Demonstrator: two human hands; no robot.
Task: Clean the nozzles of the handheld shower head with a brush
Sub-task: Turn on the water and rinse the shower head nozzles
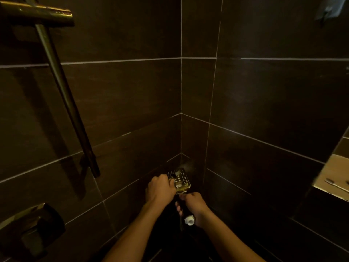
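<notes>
Left hand (160, 188), closed in a fist at the near left edge of the shower head (180, 179), knuckles toward the camera; what it grips is hidden by the fingers, though from the task it is judged to be the brush, whose bristles cannot be made out. Right hand (194, 205), clenched around the handle (188, 220) of the shower head just below the face, with the pale round end of the handle showing at the wrist. The shower head is held low in the corner of the stall, ahead of both hands, its square face with rows of nozzles turned up toward the camera. Its long axis runs from the handle end near the person away to the face near the corner, tilted slightly to the left. The face thus lies just beyond and to the right of the left hand, which is the nearer of the two to the nozzles; the right hand sits behind it along the axis and serves as the steadying grip. The likely scrub therefore runs across or along the face from the left edge. Outward: dark wall tiles (132, 91) with pale grout, a slanted riser rail (66, 103) at left, a mixer handle (28, 224) at lower left, and a lit ledge (332, 178) at right carrying thin items too small to identify
</notes>
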